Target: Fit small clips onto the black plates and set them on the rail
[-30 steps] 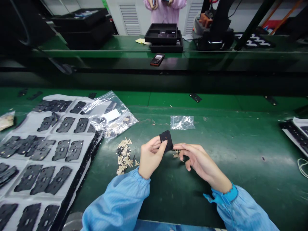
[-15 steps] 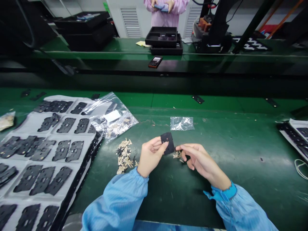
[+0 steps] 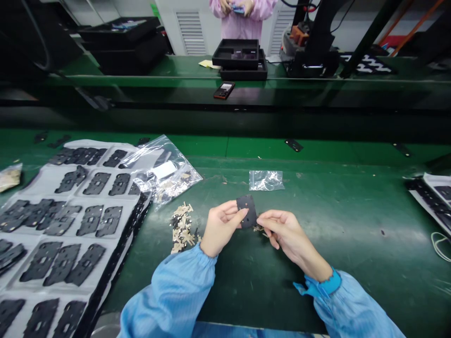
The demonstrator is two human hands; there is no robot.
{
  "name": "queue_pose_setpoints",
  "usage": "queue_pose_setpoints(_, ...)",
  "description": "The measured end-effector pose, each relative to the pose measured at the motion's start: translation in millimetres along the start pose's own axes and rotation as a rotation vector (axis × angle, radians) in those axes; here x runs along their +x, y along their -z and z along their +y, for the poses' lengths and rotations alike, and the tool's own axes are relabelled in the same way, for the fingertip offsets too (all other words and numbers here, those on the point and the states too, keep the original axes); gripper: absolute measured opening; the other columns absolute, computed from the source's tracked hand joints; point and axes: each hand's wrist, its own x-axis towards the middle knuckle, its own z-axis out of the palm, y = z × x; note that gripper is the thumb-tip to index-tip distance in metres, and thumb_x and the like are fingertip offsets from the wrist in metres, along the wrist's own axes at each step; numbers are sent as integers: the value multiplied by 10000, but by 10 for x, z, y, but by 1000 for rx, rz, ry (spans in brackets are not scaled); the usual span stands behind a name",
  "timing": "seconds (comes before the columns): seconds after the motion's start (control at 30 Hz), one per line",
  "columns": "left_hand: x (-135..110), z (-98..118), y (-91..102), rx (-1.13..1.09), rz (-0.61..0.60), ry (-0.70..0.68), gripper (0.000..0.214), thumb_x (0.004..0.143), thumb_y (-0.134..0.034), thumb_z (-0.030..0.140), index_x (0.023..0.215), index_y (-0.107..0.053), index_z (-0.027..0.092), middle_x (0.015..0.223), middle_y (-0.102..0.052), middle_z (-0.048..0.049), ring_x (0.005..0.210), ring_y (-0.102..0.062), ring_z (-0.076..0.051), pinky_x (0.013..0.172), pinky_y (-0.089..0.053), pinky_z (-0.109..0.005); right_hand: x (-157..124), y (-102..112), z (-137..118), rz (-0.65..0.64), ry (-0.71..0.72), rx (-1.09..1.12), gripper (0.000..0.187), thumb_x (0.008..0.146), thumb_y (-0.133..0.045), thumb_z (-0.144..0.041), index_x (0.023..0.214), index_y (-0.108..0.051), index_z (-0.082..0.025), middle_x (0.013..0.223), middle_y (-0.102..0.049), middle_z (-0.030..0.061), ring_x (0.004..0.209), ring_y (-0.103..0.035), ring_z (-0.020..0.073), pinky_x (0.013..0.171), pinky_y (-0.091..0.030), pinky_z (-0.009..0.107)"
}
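Note:
A flat black plastic plate (image 3: 249,217) with small holes is pinched between the thumb and fingers of my left hand (image 3: 222,224). My right hand (image 3: 286,233) is at the plate's lower right edge, its thumb and index finger pressed together. Whatever is between those fingertips is too small to make out. Just under them lies a little heap of small pale pieces (image 3: 260,229), partly hidden by the hand. To the left of my left hand is a larger pile of beige and black small pieces (image 3: 182,227) on the green bench.
At left, a white compartment tray (image 3: 42,183) holds many similar black plates. A clear bag (image 3: 172,173) overlaps its corner; a small clear bag (image 3: 266,180) lies ahead. A phone (image 3: 224,89), black trays (image 3: 237,54) and a person in pink (image 3: 243,23) are beyond.
My right thumb and index finger have closed together at the plate's edge, the other fingers curling in. The plate has shifted very slightly right and down.

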Motion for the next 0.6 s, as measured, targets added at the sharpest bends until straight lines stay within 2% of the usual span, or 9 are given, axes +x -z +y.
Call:
queue_pose_setpoints(0.2, 8, 2, 9, -29, -22, 10, 317, 711, -687, 334, 962, -681, 140, 922, -725, -93, 773, -694, -194, 553, -539, -190, -30, -8, -2, -23, 14, -2, 307, 606, -778, -357, 788, -640, -152, 511, -514, -50, 380, -399, 47, 280, -354, 132)
queue_pose_setpoints(0.3, 9, 6, 7, -24, -22, 11, 311, 716, -685, 324, 965, -679, 138, 916, -726, -93, 766, -695, -189, 552, -538, -184, -42, -6, -24, -29, 14, 0, 275, 629, -764, -345, 774, -646, -143, 527, -511, -41, 404, -415, 52, 284, -354, 128)
queue_pose_setpoints(0.6, -1, 4, 20, -70, -101, 4, 282, 743, -666, 302, 980, -671, 150, 933, -724, -82, 760, -696, -177, 553, -547, -181, -51, 19, -55, -24, -9, -34, 220, 681, -732, -334, 720, -656, -130, 472, -494, -50, 323, -378, 23, 278, -287, 122)
